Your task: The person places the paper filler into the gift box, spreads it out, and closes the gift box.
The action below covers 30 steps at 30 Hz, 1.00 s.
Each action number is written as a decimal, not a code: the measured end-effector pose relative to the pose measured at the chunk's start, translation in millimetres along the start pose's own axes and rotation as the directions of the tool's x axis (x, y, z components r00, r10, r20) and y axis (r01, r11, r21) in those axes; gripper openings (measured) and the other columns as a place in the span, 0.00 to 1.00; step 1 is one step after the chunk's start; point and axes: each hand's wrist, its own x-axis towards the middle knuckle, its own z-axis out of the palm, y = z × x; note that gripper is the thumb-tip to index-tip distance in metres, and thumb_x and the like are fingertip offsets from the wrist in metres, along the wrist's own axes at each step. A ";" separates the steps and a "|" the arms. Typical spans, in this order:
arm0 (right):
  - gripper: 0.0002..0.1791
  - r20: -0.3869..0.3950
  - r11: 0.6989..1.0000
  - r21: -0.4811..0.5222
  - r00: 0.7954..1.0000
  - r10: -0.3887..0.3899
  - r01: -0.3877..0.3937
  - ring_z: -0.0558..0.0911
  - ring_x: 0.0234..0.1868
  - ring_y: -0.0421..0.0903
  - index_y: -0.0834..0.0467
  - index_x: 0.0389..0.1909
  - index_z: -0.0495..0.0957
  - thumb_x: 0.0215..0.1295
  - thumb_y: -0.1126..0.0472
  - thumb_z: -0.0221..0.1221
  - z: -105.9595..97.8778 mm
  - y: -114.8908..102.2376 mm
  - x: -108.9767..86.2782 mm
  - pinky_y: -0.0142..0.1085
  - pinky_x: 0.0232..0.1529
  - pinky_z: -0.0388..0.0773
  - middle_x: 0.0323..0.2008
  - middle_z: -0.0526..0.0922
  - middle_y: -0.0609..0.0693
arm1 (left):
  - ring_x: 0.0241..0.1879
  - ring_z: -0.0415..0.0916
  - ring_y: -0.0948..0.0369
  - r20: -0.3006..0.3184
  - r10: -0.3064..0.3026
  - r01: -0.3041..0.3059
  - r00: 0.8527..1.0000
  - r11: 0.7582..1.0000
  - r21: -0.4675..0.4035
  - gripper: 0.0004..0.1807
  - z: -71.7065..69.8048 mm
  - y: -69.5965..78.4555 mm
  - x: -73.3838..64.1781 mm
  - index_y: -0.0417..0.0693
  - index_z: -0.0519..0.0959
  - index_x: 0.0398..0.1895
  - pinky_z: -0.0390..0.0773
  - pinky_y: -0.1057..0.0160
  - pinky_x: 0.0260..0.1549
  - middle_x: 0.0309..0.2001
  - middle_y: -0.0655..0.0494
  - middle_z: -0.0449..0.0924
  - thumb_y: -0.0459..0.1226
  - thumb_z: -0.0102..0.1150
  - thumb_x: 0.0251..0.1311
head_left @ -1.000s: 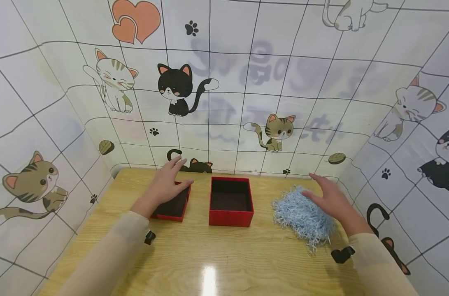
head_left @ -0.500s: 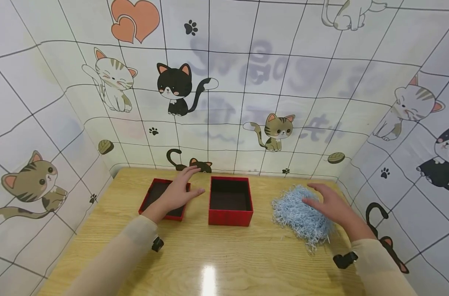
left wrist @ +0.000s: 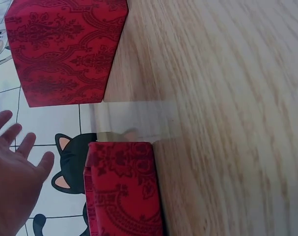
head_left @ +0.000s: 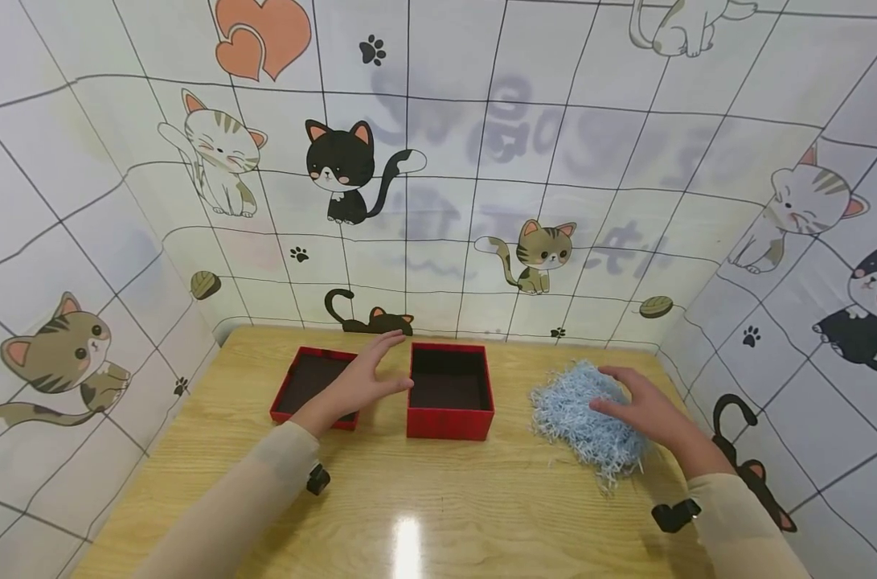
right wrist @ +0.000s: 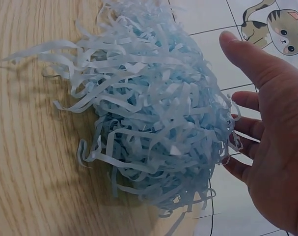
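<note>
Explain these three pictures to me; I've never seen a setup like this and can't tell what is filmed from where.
A person wears three cameras: one on the head, one on each wrist. The head view looks down at a wooden table walled in by cat-patterned sheets. On it lie a shallow red lid, a deeper red box, open and empty, and a pile of blue shredded paper. The left hand hovers open between lid and box, holding nothing. The right hand is open at the paper pile, not gripping it. Each wrist view shows that hand's work up close.

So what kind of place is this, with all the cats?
Probably a small craft or gift-packing corner: a wooden table walled in by a cartoon-cat sheet, with an open red box and blue shredded paper for stuffing.
</note>
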 end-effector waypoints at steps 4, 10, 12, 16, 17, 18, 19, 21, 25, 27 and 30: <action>0.50 0.020 1.000 0.009 1.000 0.003 -0.003 0.60 0.79 0.79 0.66 0.84 0.61 0.76 0.43 0.71 2.0 0.9 -2.8 0.79 0.69 0.63 0.81 0.60 0.74 | 0.88 0.45 0.50 0.049 0.011 -0.011 0.999 1.000 0.006 0.54 3.8 -0.2 2.9 0.63 0.57 0.91 0.58 0.30 0.79 0.90 0.61 0.49 0.57 0.77 0.67; 0.53 0.043 1.000 0.012 0.999 0.000 0.000 0.60 0.79 0.79 0.67 0.85 0.59 0.74 0.42 0.72 5.8 5.6 -5.1 0.79 0.70 0.63 0.81 0.60 0.75 | 0.89 0.40 0.47 0.100 0.020 -0.020 0.995 1.000 0.003 0.57 8.7 -2.1 5.8 0.66 0.51 0.92 0.55 0.28 0.79 0.91 0.56 0.44 0.53 0.78 0.67; 0.54 0.048 1.000 0.012 0.999 -0.006 0.006 0.59 0.79 0.79 0.67 0.85 0.59 0.73 0.43 0.73 6.9 7.6 -5.0 0.79 0.70 0.62 0.81 0.60 0.75 | 0.89 0.39 0.47 0.115 0.019 -0.019 0.993 1.000 -0.001 0.59 9.9 -2.6 6.6 0.66 0.51 0.92 0.54 0.27 0.79 0.92 0.55 0.43 0.53 0.78 0.66; 0.56 0.061 0.999 0.019 0.997 -0.044 0.043 0.58 0.80 0.79 0.68 0.85 0.59 0.70 0.44 0.76 8.7 10.7 -2.9 0.79 0.72 0.60 0.81 0.60 0.75 | 0.90 0.33 0.45 0.140 0.026 -0.024 0.990 1.000 -0.015 0.61 12.0 -2.9 8.8 0.60 0.49 0.93 0.51 0.25 0.79 0.92 0.57 0.40 0.51 0.80 0.65; 0.56 0.066 0.998 0.019 0.996 -0.055 0.054 0.58 0.80 0.79 0.68 0.85 0.59 0.69 0.45 0.77 9.0 11.0 -2.3 0.79 0.72 0.60 0.81 0.60 0.75 | 0.90 0.33 0.46 0.147 0.024 -0.021 0.989 1.000 -0.021 0.62 12.5 -3.0 9.3 0.58 0.49 0.93 0.51 0.25 0.79 0.92 0.58 0.39 0.50 0.81 0.64; 0.57 0.071 0.997 0.019 0.995 -0.069 0.068 0.58 0.80 0.80 0.68 0.85 0.59 0.68 0.45 0.78 9.3 11.5 -1.9 0.79 0.72 0.59 0.81 0.60 0.75 | 0.90 0.33 0.47 0.155 0.021 -0.017 0.988 1.000 -0.026 0.63 13.1 -2.9 9.8 0.58 0.48 0.93 0.50 0.25 0.79 0.92 0.59 0.38 0.49 0.81 0.64; 0.57 0.077 0.997 0.014 0.994 -0.081 0.081 0.58 0.80 0.80 0.69 0.84 0.59 0.67 0.45 0.78 9.8 12.1 -1.5 0.79 0.72 0.59 0.81 0.60 0.75 | 0.90 0.33 0.48 0.161 0.017 -0.012 0.987 1.000 -0.028 0.63 13.8 -2.9 10.2 0.58 0.48 0.93 0.50 0.25 0.79 0.92 0.60 0.38 0.48 0.82 0.63; 0.58 0.083 0.995 0.015 0.991 -0.101 0.100 0.58 0.80 0.80 0.69 0.84 0.59 0.65 0.46 0.80 11.1 14.0 -1.2 0.80 0.72 0.59 0.81 0.60 0.76 | 0.90 0.34 0.50 0.173 0.006 -0.001 0.985 1.000 -0.028 0.64 14.9 -2.9 10.7 0.60 0.47 0.93 0.51 0.27 0.80 0.92 0.62 0.37 0.47 0.82 0.63; 0.59 0.099 0.993 0.022 0.988 -0.117 0.116 0.57 0.79 0.81 0.68 0.85 0.60 0.63 0.46 0.81 16.0 20.0 -0.7 0.81 0.70 0.59 0.81 0.59 0.76 | 0.89 0.34 0.52 0.186 -0.003 0.010 0.983 0.999 -0.033 0.65 16.4 -2.3 10.9 0.61 0.46 0.93 0.51 0.27 0.80 0.92 0.61 0.37 0.46 0.83 0.62; 0.60 0.108 0.995 0.022 0.989 -0.104 0.102 0.55 0.80 0.81 0.65 0.85 0.60 0.62 0.45 0.82 19.3 23.0 -0.3 0.82 0.70 0.58 0.82 0.57 0.76 | 0.89 0.35 0.51 0.190 -0.009 0.013 0.982 1.000 -0.024 0.66 16.4 -2.1 11.2 0.61 0.46 0.93 0.52 0.27 0.80 0.92 0.61 0.37 0.46 0.83 0.62; 0.61 0.124 0.997 0.014 0.990 -0.073 0.072 0.53 0.81 0.81 0.63 0.86 0.59 0.62 0.42 0.81 24.2 26.5 0.3 0.82 0.71 0.57 0.83 0.55 0.75 | 0.89 0.36 0.51 0.195 -0.013 0.013 0.981 1.000 0.003 0.67 15.9 -1.5 12.1 0.60 0.45 0.94 0.54 0.27 0.79 0.92 0.61 0.37 0.48 0.84 0.61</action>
